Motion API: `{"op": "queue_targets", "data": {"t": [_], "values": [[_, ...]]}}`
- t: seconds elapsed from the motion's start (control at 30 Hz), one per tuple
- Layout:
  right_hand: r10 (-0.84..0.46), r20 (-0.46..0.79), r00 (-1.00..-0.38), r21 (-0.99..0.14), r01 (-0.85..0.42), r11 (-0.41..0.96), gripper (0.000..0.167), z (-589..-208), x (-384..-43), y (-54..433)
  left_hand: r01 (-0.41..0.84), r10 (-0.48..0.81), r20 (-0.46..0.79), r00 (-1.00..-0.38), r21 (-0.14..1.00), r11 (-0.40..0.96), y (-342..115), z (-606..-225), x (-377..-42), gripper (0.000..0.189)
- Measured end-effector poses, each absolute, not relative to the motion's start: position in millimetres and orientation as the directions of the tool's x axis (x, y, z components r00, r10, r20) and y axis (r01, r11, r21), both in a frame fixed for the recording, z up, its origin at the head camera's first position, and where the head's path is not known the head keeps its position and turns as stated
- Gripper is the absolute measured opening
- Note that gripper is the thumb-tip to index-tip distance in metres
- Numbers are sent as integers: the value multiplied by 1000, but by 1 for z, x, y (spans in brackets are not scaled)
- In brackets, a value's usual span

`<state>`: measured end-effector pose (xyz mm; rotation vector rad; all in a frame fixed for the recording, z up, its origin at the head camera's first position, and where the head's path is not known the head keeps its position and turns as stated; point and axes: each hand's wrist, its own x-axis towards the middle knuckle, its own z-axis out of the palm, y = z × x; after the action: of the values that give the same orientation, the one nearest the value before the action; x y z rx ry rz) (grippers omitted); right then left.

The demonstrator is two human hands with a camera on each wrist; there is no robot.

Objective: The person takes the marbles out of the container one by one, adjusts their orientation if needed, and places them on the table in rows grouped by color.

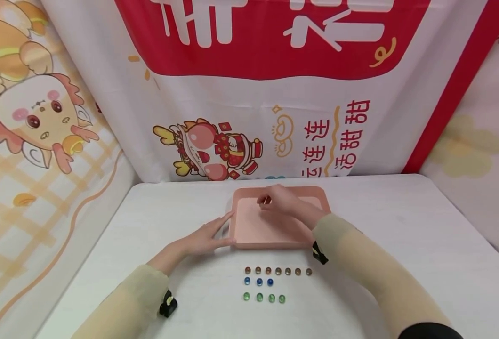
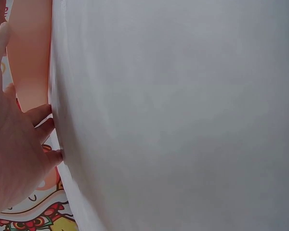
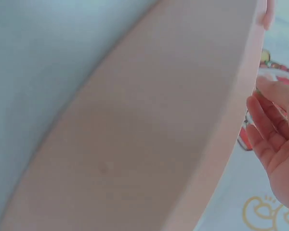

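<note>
A shallow pink tray (image 1: 253, 245) lies flat on the white table. My left hand (image 1: 202, 239) rests at its left side, thumb and forefinger spread and touching the edge; in the left wrist view the other fingertips of that hand (image 2: 14, 149) meet the table. Over the tray's far half is my right hand (image 1: 281, 200), its fingers curled. In the right wrist view, thumb and forefinger of this hand (image 3: 279, 144) pinch a tiny greenish glass bead (image 3: 258, 90), mostly hidden by the fingertips.
In front of the tray, glass beads lie in three rows: several brown ones (image 1: 278, 271), three blue ones (image 1: 259, 282) and several green ones (image 1: 260, 297). A printed cloth (image 1: 249, 94) hangs behind the table, with patterned cloth walls on both sides.
</note>
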<state>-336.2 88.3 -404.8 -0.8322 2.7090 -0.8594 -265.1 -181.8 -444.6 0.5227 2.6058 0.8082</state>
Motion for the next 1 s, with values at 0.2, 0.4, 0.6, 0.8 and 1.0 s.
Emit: {"op": "queue_targets", "data": {"t": [0.2,0.4,0.6,0.8,1.0], "values": [[-564,101,-820,-577,-510,638,17,-402,-316,93,229,437,-230,-870,595,770,-183,-445,-264,86],[-541,178,-822,-613,-522,593,17,-396,-295,110,231,436,-230,-870,591,773,-183,-446,-264,87],[-521,251,-816,-587,-556,588,17,-383,-271,130,230,434,-232,-871,587,776,-183,-448,-266,87],[-528,360,-769,-590,-627,509,20,-377,-255,149,219,426,-241,-872,585,780,-184,-446,-268,88],[-500,310,-809,-666,-560,492,21,-380,-233,162,225,433,-242,-868,586,778,-183,-445,-268,88]]}}
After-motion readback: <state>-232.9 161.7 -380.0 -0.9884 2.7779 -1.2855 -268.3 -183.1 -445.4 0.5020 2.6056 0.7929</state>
